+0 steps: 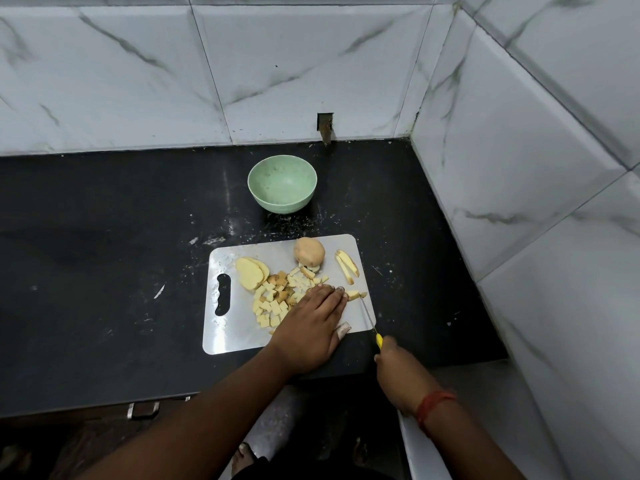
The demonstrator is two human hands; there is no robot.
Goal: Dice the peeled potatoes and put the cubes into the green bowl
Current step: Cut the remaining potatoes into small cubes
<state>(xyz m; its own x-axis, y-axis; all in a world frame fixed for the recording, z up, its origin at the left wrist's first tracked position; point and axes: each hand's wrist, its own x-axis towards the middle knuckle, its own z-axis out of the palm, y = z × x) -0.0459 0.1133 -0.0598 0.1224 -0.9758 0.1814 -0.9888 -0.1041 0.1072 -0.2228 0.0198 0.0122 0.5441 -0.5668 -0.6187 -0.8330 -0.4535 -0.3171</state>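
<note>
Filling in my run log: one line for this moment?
stage: dicing | left hand: flat on potato strip | right hand: grips knife | cubes: on board | bowl: empty

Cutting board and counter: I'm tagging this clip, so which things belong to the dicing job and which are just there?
Part of the job:
cutting board
potato cubes
potato slices
potato strips
whole potato
knife, gripped by the right hand
left hand, flat on the pieces
green bowl, holding no cubes

Just there:
black counter
wall hole
</note>
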